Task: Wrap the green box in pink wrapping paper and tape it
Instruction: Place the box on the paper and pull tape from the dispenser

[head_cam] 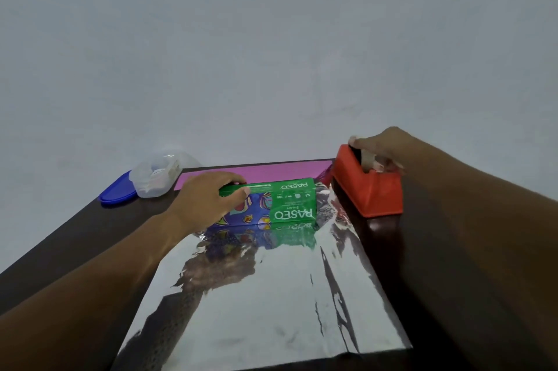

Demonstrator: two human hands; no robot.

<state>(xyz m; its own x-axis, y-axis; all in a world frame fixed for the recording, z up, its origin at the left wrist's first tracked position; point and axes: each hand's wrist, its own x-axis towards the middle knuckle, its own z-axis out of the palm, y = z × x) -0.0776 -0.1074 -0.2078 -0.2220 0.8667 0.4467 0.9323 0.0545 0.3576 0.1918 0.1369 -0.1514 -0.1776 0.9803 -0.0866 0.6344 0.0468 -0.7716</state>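
Note:
The green box (290, 201), printed PASEO with a blue patterned side, lies on the wrapping paper (271, 295), whose shiny silver side faces up. The paper's pink side (265, 170) shows in a folded strip behind the box. My left hand (208, 200) grips the box's left end, fingers curled over its top edge. My right hand (380, 144) reaches onto the orange tape dispenser (370, 189) at the right of the box, fingers pinching at the tape roll (367, 161); the fingertips are partly hidden.
A dark brown table (75, 237) carries everything and stands against a plain white wall. At the back left stands a clear plastic container (160, 176) beside a blue lid (116, 192). The table's left edge runs diagonally toward me.

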